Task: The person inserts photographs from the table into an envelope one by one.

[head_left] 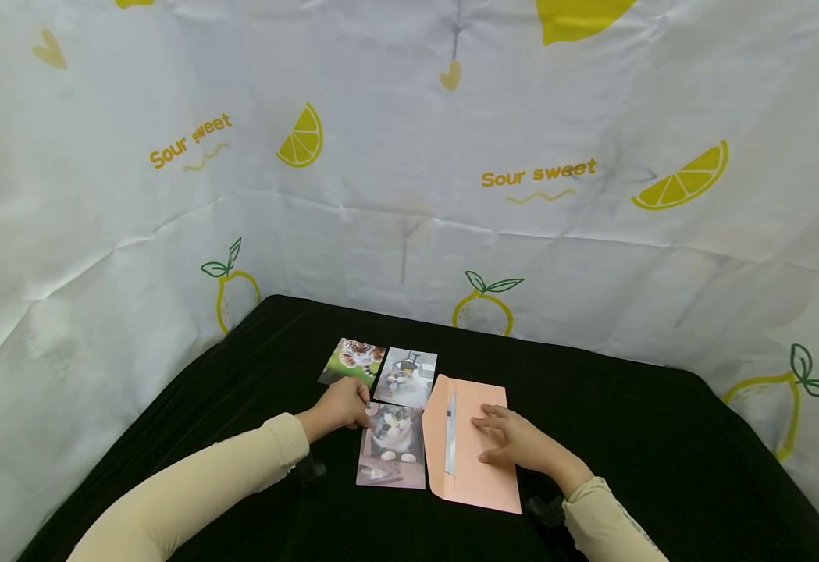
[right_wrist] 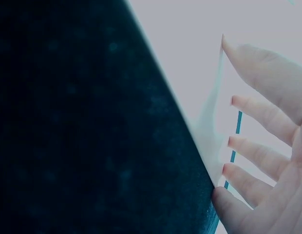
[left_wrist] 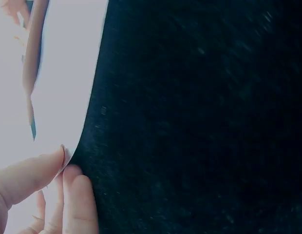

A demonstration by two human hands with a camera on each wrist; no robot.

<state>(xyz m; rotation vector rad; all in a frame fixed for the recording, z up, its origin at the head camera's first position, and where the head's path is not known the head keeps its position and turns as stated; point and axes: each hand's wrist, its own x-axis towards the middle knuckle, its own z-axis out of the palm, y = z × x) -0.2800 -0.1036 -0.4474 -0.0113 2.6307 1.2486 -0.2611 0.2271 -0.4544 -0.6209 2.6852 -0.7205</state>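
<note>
My left hand [head_left: 341, 406] pinches the upper left corner of a photo card [head_left: 397, 441] showing a grey-and-white cat. Up close in the left wrist view, thumb and fingertips meet on the edge of that washed-out card [left_wrist: 73, 73]. To its right lies a salmon-pink envelope [head_left: 482, 488], its flap open toward the left. A strip of a pale insert [head_left: 450, 437] shows in the envelope's slot. My right hand [head_left: 521, 445] rests on the envelope with fingers spread, and the right wrist view shows this hand [right_wrist: 273, 141] with its fingertips touching the pale paper.
Behind the cat card lie a second cat photo card [head_left: 409, 378] and a tiger-cub card [head_left: 353, 361] on green. All rest on a black-covered table [head_left: 613, 421]. A white curtain [head_left: 395, 140] with lemon prints hangs behind and at the sides.
</note>
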